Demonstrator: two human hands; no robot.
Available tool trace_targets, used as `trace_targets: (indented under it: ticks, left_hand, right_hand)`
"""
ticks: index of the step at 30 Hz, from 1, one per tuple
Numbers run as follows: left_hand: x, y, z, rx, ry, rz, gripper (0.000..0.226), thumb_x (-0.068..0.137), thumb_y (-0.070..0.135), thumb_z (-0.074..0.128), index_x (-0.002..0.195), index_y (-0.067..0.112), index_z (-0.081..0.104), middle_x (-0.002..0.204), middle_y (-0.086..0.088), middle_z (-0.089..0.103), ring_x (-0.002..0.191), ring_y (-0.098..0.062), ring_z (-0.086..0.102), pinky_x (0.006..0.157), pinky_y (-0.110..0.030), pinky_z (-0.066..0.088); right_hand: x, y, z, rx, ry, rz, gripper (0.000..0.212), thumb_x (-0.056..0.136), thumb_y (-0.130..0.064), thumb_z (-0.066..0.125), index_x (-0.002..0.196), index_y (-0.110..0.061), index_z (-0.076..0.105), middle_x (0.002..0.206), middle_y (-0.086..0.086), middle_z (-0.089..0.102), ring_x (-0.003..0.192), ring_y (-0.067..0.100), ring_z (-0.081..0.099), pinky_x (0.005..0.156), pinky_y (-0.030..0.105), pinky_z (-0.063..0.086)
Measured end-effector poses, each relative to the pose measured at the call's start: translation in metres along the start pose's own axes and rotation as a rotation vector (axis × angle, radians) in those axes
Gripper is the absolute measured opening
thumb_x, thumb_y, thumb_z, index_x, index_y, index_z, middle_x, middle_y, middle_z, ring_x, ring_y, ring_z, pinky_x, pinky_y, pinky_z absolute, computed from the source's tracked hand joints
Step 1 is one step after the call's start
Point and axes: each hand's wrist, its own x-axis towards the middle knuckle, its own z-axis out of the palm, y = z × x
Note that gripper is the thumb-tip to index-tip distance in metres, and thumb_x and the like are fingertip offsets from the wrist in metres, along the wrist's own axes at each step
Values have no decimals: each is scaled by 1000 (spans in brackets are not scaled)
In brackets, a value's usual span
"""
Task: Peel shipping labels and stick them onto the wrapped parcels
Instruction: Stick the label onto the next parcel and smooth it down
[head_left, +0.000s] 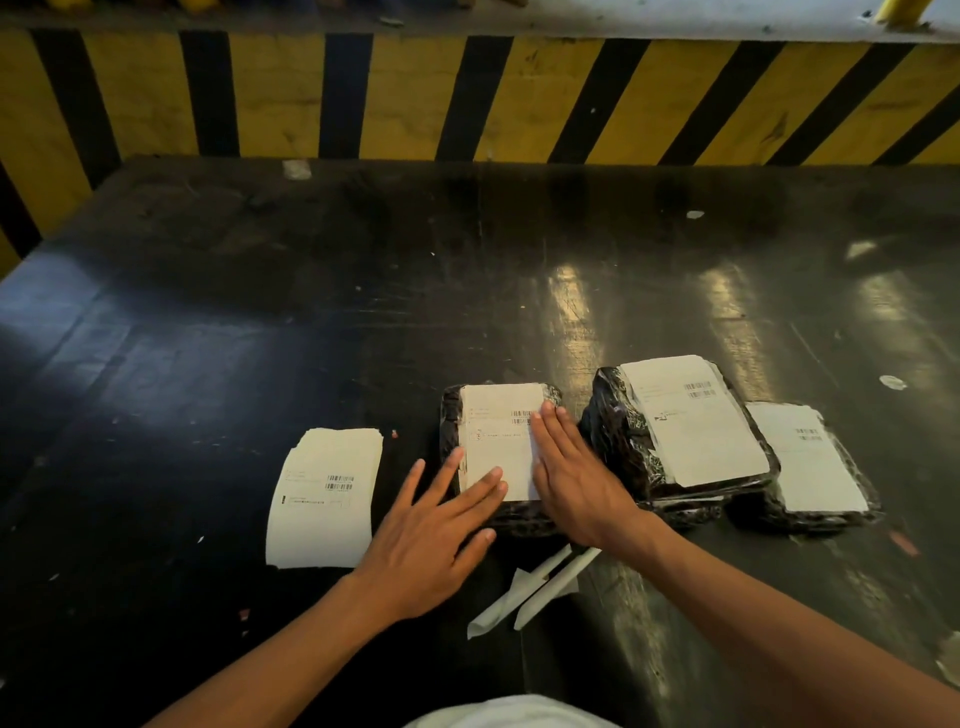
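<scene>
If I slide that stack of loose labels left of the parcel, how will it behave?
The stack of labels looks thin and floppy, so it would likely bend when lifted. Its sheets already sit fanned, so a push may spread them further. The table looks glossy, so it probably slides easily.

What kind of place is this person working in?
Probably a warehouse or parcel packing station: a stack of shipping labels lies on a dark worktable, black-wrapped parcels carry barcoded labels, and a yellow-and-black hazard-striped barrier stands behind.

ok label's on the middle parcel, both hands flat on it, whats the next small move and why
Probably lift the left hand toward the label stack for another: the label already lies flat on the middle parcel under the right hand.
</scene>
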Motion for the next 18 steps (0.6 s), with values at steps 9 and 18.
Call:
trace_targets:
  ticks: [9,18]
  left_hand:
    - [25,-17,-1,-476,172,-369,60,102,46,32,155,35,5,161,17,-5,149,-10,-9,120,-42,12]
    - [68,-1,13,-634,179,-407,72,100,49,37,154,35,-8,160,10,-29,145,-18,26,99,-30,51]
  right_hand:
    - [4,-7,9,551,182,224,57,103,-20,40,156,-19,20,164,-10,-5,149,7,-13,122,30,-2]
    - [18,-8,6,768,156,307,60,104,-23,44,157,-20,17,164,-15,-10,144,-8,-5,120,22,9]
